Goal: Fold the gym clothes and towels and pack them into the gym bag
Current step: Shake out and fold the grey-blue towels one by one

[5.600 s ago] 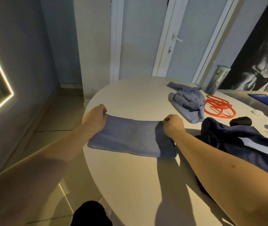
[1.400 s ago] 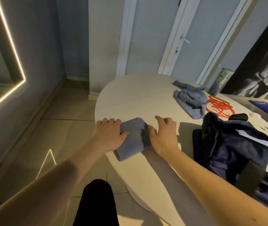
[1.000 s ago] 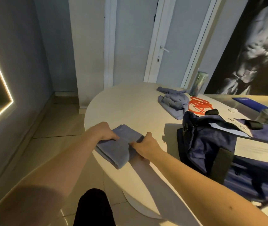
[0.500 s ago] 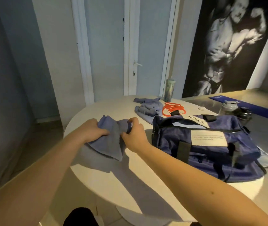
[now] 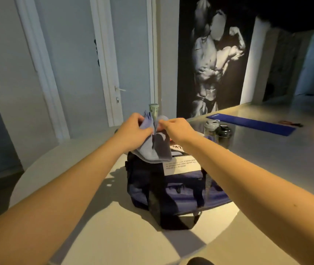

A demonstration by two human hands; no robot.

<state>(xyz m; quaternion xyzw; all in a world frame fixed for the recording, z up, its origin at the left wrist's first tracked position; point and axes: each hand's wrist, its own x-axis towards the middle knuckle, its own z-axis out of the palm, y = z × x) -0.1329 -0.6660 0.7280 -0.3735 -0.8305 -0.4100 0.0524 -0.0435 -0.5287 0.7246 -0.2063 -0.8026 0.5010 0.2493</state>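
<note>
Tabletop (image 5: 114, 236) pale and round, nearest the camera. Navy gym bag (image 5: 181, 184) stands on it, white label facing the viewer. Folded blue towel (image 5: 152, 150) is held in the air just above the bag's top; the left hand (image 5: 133, 131) and right hand (image 5: 177, 129), close together, each pinch its upper edge. Two shaker bottles (image 5: 223, 134) stand behind the bag. A blue mat (image 5: 251, 124) lies farther back, a white door (image 5: 129, 60) beyond.

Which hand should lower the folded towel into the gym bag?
Probably the left hand: its grip wraps the towel above the gym bag, while the right hand only pinches its top edge.
</note>
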